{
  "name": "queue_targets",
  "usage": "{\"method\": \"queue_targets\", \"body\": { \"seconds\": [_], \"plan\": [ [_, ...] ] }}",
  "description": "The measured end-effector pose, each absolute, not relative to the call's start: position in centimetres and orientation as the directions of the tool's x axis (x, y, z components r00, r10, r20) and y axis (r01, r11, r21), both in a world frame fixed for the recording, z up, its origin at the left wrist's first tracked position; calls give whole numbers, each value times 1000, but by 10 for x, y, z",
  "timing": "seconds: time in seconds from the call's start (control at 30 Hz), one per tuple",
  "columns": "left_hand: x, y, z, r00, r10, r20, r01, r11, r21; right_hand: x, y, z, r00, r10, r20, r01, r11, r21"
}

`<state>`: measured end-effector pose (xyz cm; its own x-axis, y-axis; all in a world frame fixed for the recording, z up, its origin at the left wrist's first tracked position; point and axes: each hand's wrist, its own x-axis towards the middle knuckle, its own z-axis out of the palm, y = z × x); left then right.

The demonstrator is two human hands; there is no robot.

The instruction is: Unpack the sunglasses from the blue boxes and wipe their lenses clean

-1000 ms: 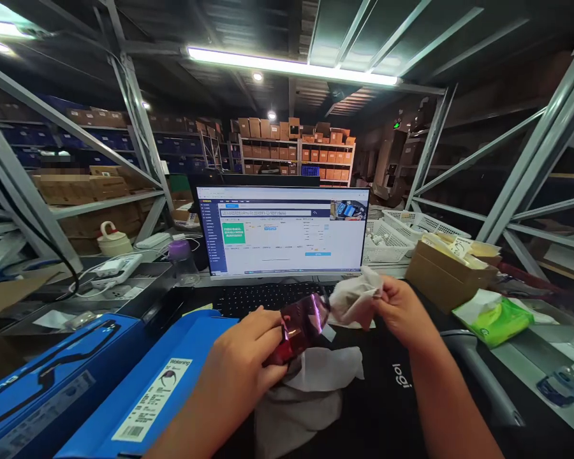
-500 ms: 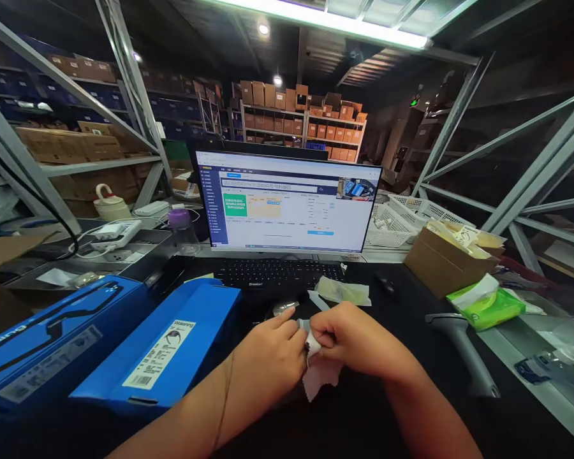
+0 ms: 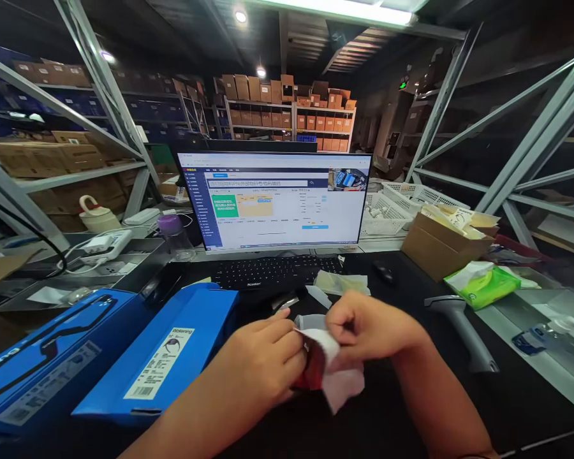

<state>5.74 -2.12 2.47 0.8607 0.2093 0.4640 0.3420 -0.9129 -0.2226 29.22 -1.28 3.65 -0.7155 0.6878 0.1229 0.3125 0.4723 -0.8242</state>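
My left hand (image 3: 263, 360) is closed on a dark, glossy reddish piece (image 3: 314, 371), seen partly below its fingers; I cannot make out its kind. In my right hand (image 3: 370, 335) a white wiping cloth (image 3: 344, 386) with a zigzag edge is pinched, drawn over the red piece and hanging below. Fingers and cloth hide much of the red piece. Just beyond the hands lie a small dark, shiny object (image 3: 286, 299) and a pale paper strip (image 3: 318, 297). Left of my left hand rests a blue box (image 3: 205, 319) with a white label.
A second blue box (image 3: 52, 357) lies at far left. Behind stand a keyboard (image 3: 268, 271) and a monitor (image 3: 277, 210). On the right are a barcode scanner (image 3: 463, 331), a mouse (image 3: 385, 272), a green tissue pack (image 3: 483, 284), a cardboard box (image 3: 425, 248) and a bottle (image 3: 545, 335).
The cloth has spread and shifted right with my right hand, and the red piece now shows between the hands. The camera view has turned slightly.
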Motion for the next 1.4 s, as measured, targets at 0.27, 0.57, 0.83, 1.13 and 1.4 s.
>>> {"method": "queue_targets", "body": {
  "seconds": [0.27,0.57,0.83,1.13,1.4],
  "plan": [
    [54,-11,27,838,227,496,379,-896,-231,295,1,38,-690,715,115,164,309,-937],
    [64,-15,18,829,181,529,372,-886,-278,278,-5,36,-566,810,155,263,355,-897],
    [54,-10,25,780,244,576,446,-863,-238,282,9,27,-369,926,79,-100,45,-994],
    [62,-10,20,801,213,559,442,-840,-314,274,13,27,-338,941,26,-151,-27,-988],
    [70,-8,12,806,166,568,429,-825,-368,277,5,38,-381,912,150,272,265,-925]
  ]
}}
